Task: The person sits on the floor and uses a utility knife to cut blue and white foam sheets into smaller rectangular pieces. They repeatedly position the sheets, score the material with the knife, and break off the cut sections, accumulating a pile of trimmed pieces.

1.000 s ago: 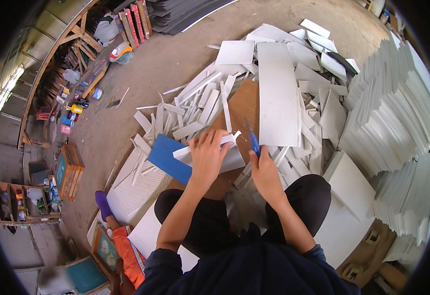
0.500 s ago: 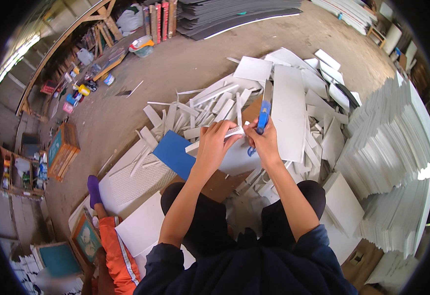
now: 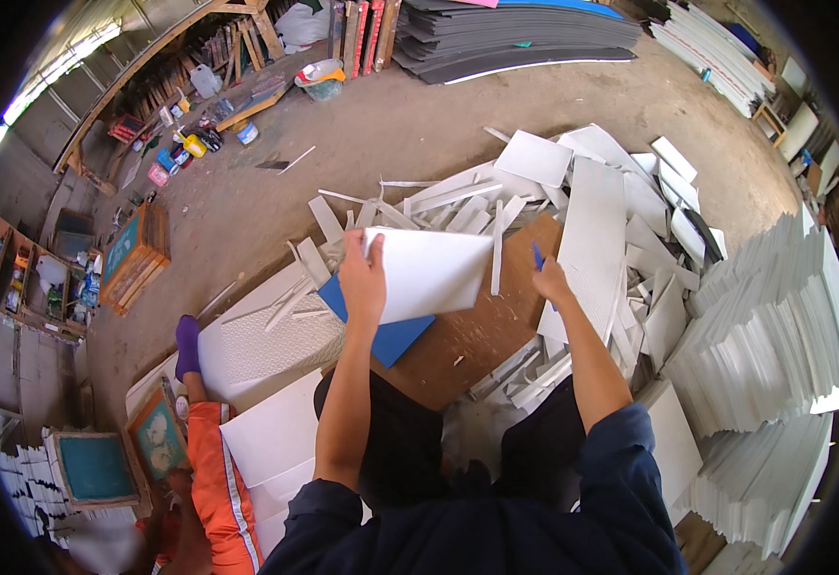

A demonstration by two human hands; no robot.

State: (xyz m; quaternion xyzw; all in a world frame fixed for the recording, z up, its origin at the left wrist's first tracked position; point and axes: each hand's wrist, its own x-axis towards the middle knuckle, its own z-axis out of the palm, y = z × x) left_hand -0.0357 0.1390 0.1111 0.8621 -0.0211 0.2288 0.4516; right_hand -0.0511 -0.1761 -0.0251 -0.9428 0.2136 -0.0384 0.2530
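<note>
Head view: left hand (image 3: 363, 278) pinches a white sheet (image 3: 434, 273) at its edge, right hand (image 3: 551, 283) closes around a blue tool (image 3: 538, 256).
The left thumb presses the near face of the sheet at its upper left corner, probably so that the rest remains uncovered; the sheet is smooth, flat, four-sided, and seems tilted. The right fist is apart from it, to the right; the tool's blade I cannot make out. Below the left grip lies a smooth blue sheet (image 3: 405, 337), partly covered, upon a scratched brown board (image 3: 482, 350), which perhaps protects the surface under it. Beyond both hands are stiff white strips (image 3: 467, 206), loosely heaped; farther right of the right grip, thin white sheets in a tall stack (image 3: 765, 326); farthest ahead, dark layered sheets (image 3: 515, 43).
</note>
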